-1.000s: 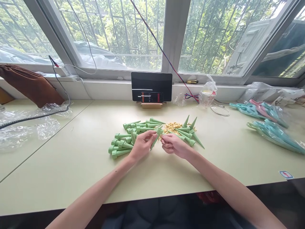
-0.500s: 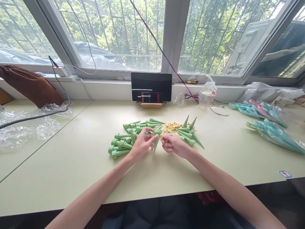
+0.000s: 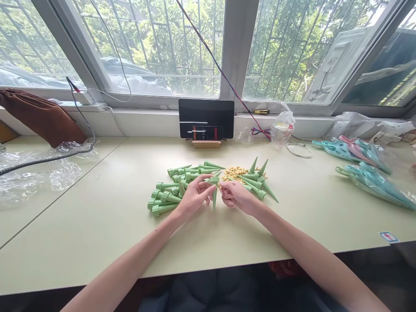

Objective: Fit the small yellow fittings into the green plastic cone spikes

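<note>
My left hand [image 3: 196,193] is closed around the ribbed cap of a green plastic watering spike [image 3: 214,195], whose tip points down. Close against its right side, my right hand [image 3: 237,195] is in a pinch, with a bit of a small yellow piece [image 3: 220,186] showing at the fingertips. Several more green spikes [image 3: 165,196] lie in a pile to the left of my left hand. Behind my right hand is a heap of small yellow pieces [image 3: 235,171], with another group of green spikes [image 3: 256,180] beside it, two pointing upward.
A phone [image 3: 208,133] leans on a wooden stand [image 3: 206,144] in front of a dark tablet [image 3: 206,112]. Teal hangers [image 3: 377,182] in plastic lie at the right. A brown pouch [image 3: 42,115], clear wrappers [image 3: 65,171] and a braided cable [image 3: 48,160] are at the left.
The spike in my left hand has turned from a slant to nearly upright, its tip swinging slightly right. Both hands stay in almost the same place.
</note>
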Demonstrator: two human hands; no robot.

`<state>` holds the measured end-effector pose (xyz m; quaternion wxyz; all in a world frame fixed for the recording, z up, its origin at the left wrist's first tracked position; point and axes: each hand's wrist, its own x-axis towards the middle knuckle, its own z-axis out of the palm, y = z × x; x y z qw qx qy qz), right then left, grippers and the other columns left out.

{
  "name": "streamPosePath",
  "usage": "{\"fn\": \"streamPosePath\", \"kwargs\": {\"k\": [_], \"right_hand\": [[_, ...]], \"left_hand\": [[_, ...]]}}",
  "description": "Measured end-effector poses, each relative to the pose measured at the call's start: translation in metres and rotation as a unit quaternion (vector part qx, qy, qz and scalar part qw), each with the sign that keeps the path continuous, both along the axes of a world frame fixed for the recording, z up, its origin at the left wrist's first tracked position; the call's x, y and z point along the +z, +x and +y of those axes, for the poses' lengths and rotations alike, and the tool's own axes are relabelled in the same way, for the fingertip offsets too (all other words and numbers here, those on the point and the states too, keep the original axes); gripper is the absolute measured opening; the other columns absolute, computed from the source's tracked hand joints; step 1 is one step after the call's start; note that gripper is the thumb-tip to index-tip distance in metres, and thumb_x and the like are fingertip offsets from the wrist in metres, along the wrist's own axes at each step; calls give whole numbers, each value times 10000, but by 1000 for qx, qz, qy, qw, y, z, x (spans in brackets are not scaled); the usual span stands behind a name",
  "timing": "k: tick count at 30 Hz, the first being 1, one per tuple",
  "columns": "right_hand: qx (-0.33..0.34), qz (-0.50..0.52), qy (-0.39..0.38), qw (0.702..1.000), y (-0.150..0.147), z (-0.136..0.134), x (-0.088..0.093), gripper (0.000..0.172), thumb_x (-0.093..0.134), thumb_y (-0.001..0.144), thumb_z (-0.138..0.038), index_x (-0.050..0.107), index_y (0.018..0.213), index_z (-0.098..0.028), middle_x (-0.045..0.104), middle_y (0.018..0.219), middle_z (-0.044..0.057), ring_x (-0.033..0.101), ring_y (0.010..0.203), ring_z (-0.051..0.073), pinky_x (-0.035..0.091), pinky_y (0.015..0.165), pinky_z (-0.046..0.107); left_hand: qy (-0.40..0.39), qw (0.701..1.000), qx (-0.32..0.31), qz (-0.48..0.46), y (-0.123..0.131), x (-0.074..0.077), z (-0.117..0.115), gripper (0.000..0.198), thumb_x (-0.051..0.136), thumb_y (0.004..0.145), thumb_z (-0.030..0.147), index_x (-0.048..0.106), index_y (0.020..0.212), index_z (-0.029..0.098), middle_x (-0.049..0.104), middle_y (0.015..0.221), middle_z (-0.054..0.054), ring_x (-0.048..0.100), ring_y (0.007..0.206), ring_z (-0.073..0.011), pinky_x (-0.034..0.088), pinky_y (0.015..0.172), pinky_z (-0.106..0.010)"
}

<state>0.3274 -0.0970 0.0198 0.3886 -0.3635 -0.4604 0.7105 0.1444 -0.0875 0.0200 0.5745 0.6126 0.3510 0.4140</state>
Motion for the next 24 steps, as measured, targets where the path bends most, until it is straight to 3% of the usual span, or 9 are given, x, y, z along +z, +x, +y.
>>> {"fn": "streamPosePath", "kwargs": {"k": [15,24], "right_hand": [[24,3,30,999,1,-1,-1,426,629,873,-535,497,691,-173,235,559,-90,307,433,57,216,433,210],[39,20,19,999,2,-1,-2,425,651,863,-529,504,693,-168,253,554,-88,313,446,57,202,448,211]], "left_hand": [[31,999,39,5,1,5,-4,376,693,837,389,567,1143,211,600,683,36,531,519,-97,486,506,-231],[21,999,39,-20,1,-4,1,386,683,847,414,617,1139,170,559,600,49,511,463,-92,458,466,-235]]}}
